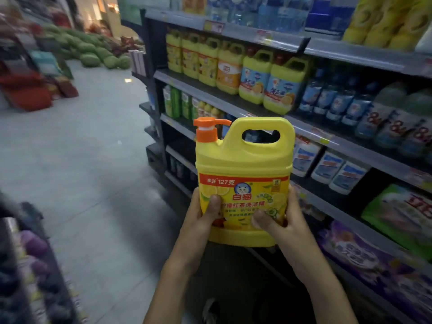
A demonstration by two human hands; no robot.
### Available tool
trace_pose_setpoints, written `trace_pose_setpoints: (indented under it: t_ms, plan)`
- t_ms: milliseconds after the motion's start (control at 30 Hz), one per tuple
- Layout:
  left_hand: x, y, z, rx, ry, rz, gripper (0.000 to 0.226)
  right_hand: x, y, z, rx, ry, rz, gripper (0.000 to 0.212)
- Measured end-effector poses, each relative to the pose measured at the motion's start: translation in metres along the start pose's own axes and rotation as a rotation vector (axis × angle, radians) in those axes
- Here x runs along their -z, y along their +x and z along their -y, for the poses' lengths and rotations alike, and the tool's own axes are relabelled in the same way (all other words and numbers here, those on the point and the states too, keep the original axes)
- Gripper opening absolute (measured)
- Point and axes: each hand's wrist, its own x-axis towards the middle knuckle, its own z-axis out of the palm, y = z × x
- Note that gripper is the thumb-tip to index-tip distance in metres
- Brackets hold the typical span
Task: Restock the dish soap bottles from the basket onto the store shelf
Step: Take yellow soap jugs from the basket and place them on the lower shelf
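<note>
While two hands hold it low on its label, one yellow plastic dish soap jug with an orange pump [243,164] stands upright in the air, near the front edges of the grey metal store shelf [201,88]. The left hand [205,213] and right hand [280,220] each clamp curled fingers [293,202] round a side. Six yellow handled jugs [230,66] line that shelf's edge, packed close. Open grey floor [93,148] lies leftward.
</note>
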Motion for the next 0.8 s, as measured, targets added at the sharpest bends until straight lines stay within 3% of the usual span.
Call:
trace_pose_setpoints:
  t_ms: [200, 333, 400, 600, 800]
  plan:
    - [0.067, 0.065, -0.011, -0.015, 0.097, -0.197, 0.084, -0.059, 0.102, -0.024, 0.001, 0.122, 0.166, 0.066]
    - [0.099, 0.118, -0.028, -0.029, 0.115, -0.296, 0.093, -0.090, 0.177, -0.026, 0.018, 0.192, 0.250, 0.092]
    - [0.116, 0.146, -0.036, -0.049, 0.124, -0.334, 0.090, -0.105, 0.215, -0.022, 0.044, 0.205, 0.298, 0.092]
    - [0.171, 0.202, -0.046, -0.042, 0.115, -0.387, 0.079, -0.154, 0.292, -0.027, 0.027, 0.217, 0.357, 0.090]
    - [0.238, 0.256, -0.041, 0.001, 0.105, -0.374, 0.083, -0.209, 0.352, -0.041, -0.030, 0.186, 0.364, 0.092]
